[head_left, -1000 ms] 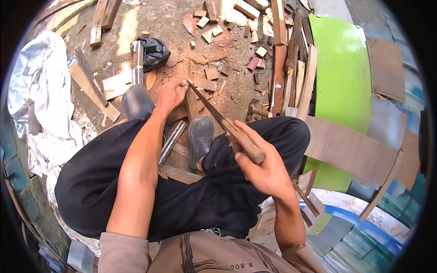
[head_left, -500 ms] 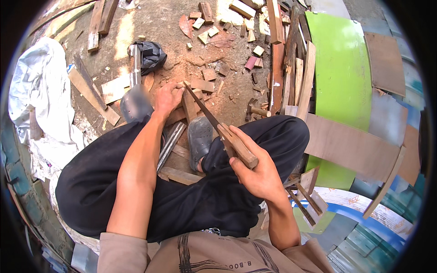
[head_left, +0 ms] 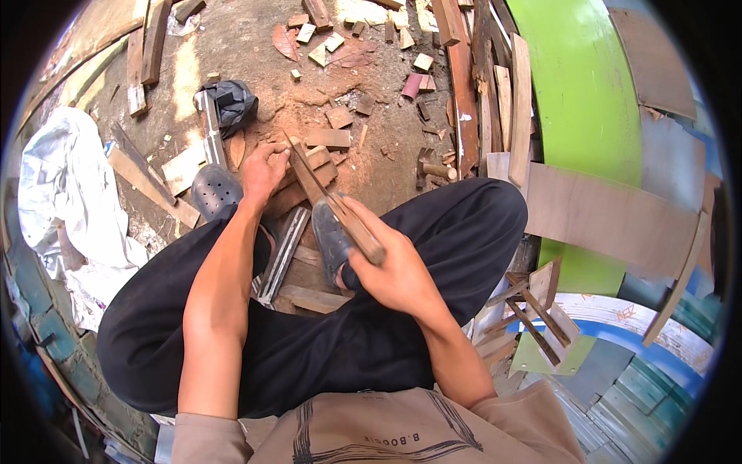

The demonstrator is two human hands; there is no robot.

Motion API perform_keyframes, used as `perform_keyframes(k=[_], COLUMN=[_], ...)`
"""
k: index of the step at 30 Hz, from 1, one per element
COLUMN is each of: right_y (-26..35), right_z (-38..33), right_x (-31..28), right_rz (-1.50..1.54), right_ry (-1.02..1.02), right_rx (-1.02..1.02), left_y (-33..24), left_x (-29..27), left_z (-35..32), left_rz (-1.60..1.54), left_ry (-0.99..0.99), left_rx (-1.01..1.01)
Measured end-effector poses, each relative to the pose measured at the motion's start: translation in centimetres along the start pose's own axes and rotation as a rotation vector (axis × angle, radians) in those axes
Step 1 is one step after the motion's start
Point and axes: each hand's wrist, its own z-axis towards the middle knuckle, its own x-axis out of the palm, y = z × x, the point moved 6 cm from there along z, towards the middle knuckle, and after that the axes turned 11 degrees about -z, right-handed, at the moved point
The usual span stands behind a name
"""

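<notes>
My right hand (head_left: 394, 267) is wrapped round the wooden handle (head_left: 357, 232) of a handsaw. The dark, narrow blade (head_left: 318, 184) runs forward and left from it, its tip close to my left fingers. Beside and beneath the blade lies a strip of brown wood (head_left: 306, 172). My left hand (head_left: 265, 168) is closed at the far end of that strip, fingers curled in; the exact grip is partly hidden. Under the strip are more wood blocks (head_left: 315, 161). My grey clog (head_left: 331, 236) rests just behind the strip, near the saw.
A hammer (head_left: 434, 168) lies right of the work. Offcuts (head_left: 338, 117) are scattered ahead. Long boards (head_left: 519, 108) and a green panel (head_left: 583, 100) stand at right. A black plastic bag (head_left: 232, 107) and white cloth (head_left: 73, 193) lie left. A striped metal-looking bar (head_left: 283, 255) is between my feet.
My right hand has pushed the saw forward and left, bringing the handle nearer the wood. My left hand keeps its place at the strip's end. The whole view has shifted slightly.
</notes>
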Motion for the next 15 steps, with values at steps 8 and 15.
perform_keyframes(k=[8,15], right_y=[-2.3,-6.4], right_z=[-3.0,2.7], right_x=[1.3,5.6], right_rz=[0.053,0.035], right_ry=[-0.043,-0.118], right_rx=[-0.030,0.013], left_y=[-0.2,-0.2], left_x=[-0.1,1.1], left_z=[0.3,0.5], left_rz=[0.066,0.079], left_ry=[0.066,0.033], left_rx=[-0.051,-0.096])
